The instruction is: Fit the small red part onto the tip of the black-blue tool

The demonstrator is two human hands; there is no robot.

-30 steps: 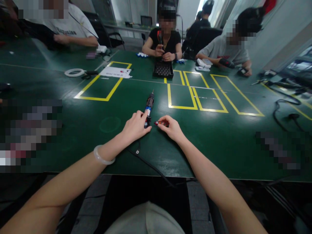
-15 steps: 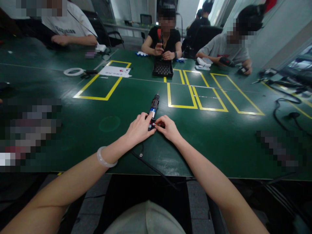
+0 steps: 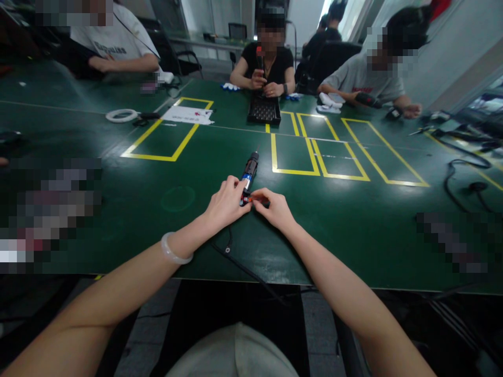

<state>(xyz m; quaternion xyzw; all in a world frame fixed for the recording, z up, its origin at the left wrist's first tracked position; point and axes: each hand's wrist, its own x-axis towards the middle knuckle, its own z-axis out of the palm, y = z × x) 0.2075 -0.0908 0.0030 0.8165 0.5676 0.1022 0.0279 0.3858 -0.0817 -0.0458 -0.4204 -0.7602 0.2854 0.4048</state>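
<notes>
A black and blue electric screwdriver [image 3: 250, 167] lies on the green table [image 3: 346, 230], tip pointing away from me. My left hand [image 3: 225, 205] is closed round its rear end. My right hand [image 3: 275, 209] is closed in a pinch on a small red part [image 3: 247, 199], held right against the tool's rear end, fingertips of both hands nearly touching. A black cable [image 3: 239, 264] runs from under my left hand back to the table's near edge.
Yellow tape rectangles [image 3: 338, 157] mark the table ahead. A black tray [image 3: 263, 110] sits before a person in black at the far side. Other people sit at the far left and right. A white tape roll [image 3: 121, 115], a paper sheet [image 3: 187, 115] and black cables [image 3: 463, 178] lie around.
My two hands have come together: the right hand carried the small red part left to the tool's rear end. The screwdriver turned slightly, its tip now pointing a little more to the right.
</notes>
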